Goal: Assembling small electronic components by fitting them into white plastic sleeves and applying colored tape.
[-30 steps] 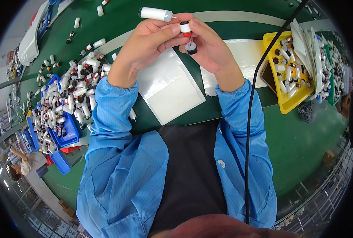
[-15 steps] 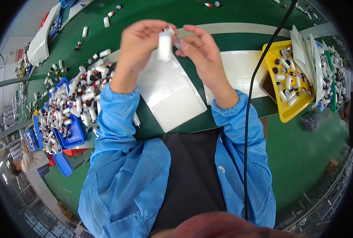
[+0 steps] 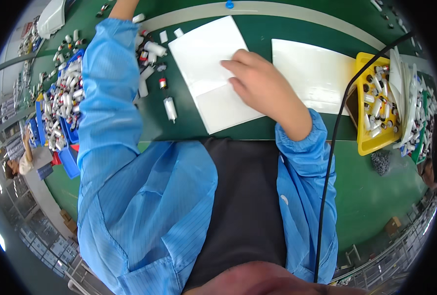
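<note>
My right hand (image 3: 265, 86) is over a white sheet (image 3: 198, 49), fingers apart and partly bent, with nothing visible in it. Its fingertips are close to the sheet's surface; whether they touch it I cannot tell. My left arm (image 3: 110, 73) stretches to the far left, and only the wrist shows at the top edge, so that hand is out of the picture. Beside the sheet, a small white cylindrical part (image 3: 169, 109) with a metal tip lies on the green table, near a short red, white and black part (image 3: 163, 83).
More white cylindrical parts (image 3: 154, 48) lie left of the sheet, and others fill blue trays (image 3: 70, 164) farther left. A second white sheet (image 3: 311, 73) lies to the right, by a yellow tray (image 3: 368, 146) of parts. A black cable (image 3: 332, 147) crosses the view.
Both hands were together above the sheet, holding a white cylindrical part. Now my left arm has reached far left, while my right hand has come down over the sheet. The view has shifted.
</note>
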A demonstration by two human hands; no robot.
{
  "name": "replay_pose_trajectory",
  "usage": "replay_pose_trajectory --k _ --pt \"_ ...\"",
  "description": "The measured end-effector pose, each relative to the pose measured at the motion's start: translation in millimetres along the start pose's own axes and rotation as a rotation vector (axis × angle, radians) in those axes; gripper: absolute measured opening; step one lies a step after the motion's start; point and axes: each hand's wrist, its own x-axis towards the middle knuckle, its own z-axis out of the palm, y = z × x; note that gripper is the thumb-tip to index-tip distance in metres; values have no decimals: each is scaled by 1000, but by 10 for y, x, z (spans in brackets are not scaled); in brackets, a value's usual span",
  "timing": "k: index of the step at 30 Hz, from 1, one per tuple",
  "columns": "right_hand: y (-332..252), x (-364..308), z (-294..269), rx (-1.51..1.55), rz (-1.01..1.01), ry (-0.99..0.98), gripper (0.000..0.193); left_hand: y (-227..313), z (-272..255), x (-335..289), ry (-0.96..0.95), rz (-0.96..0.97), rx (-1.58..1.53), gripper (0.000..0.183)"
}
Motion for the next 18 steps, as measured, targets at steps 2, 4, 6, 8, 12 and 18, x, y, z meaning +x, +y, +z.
replay_pose_trajectory --k 2,4,6,8,12,18 --pt "156 -89 -136 -142 65 -58 17 675 -61 -119 14 20 -39 20" --pt "186 -155 -206 -213 107 -22 11 1037 152 -58 -174 -1 -134 23" --pt "98 -60 -320 -287 42 -55 9 1074 420 55 -188 221 -62 33" --pt "84 -97 -349 -302 74 -53 7 1513 840 131 -371 149 -267 32" --pt "99 -52 -279 -291 56 -27 8 1677 1551 370 -226 25 -320 48" --pt "63 -98 -352 -266 105 -29 12 2002 1725 572 -312 -220 -101 63"
